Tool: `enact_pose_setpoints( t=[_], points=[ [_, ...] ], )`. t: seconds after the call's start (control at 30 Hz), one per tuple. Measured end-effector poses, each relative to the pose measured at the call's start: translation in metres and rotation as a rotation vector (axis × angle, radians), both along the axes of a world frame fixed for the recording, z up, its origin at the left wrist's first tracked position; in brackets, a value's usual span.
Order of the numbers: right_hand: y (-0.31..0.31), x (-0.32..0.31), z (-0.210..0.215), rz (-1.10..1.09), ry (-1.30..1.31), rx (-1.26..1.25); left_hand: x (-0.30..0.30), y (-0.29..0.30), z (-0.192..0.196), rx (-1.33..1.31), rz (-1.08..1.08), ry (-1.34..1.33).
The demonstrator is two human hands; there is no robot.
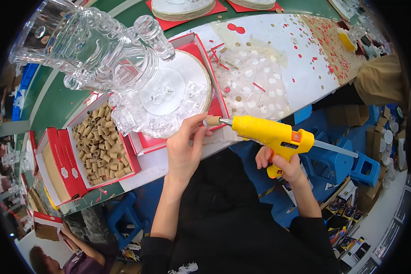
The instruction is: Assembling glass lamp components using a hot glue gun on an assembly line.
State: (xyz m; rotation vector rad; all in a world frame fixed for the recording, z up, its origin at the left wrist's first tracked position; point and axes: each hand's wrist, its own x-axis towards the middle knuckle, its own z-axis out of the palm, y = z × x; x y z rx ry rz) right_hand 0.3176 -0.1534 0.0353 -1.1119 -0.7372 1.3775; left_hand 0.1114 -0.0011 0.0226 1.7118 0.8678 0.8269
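While the right hand (281,163) grips a yellow glue gun (262,131), the left hand (186,142) pinches a small cardboard tube (213,120) between its fingers at the nozzle (226,121), beside a red box (213,77) on the table (63,106).

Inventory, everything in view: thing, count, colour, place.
Plastic glue gun: one, yellow, centre right
Translucent glue stick: one, whitish, gun's rear
Short cardboard tube: one, brown, gun's nozzle
Loose cardboard tubes: many, brown, left-side box
Open cardboard boxes: several, red/white, left to centre
Ornate see-through vessel: one, clear, upper left
Round discs: several, white, centre box, top edge
Plastic stools: several, blue, both sides
Flat scraps: many, red, upper right
Table: one, white/green, upper half
Co-worker: one, purple shirt, lower left
Left hand: one, bare, pinching tube
Right hand: one, bare, gripping gun
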Motion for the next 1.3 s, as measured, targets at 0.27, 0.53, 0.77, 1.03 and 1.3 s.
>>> enact_pose_setpoints(
  t=[0.27, 0.53, 0.77, 1.03, 1.3],
  points=[
    [0.002, 0.001, -0.005, 0.026, 0.046, 0.056, 0.0, -0.001, 0.0, 0.0, 0.002, -0.003],
    [0.002, -0.001, 0.001, -0.035, -0.004, -0.029, 0.0, -0.001, 0.0, 0.001, 0.032, -0.014],
    [-0.007, 0.0, 0.001, -0.012, -0.001, -0.059, 0.001, -0.001, -0.001, 0.004, 0.006, -0.012],
    [-0.004, -0.004, 0.003, -0.008, 0.008, -0.012, 0.003, -0.001, -0.003, 0.014, 0.018, -0.031],
    [-0.002, -0.007, 0.006, 0.008, -0.02, -0.037, 0.002, 0.0, -0.001, 0.003, 0.028, -0.038]
  ],
)
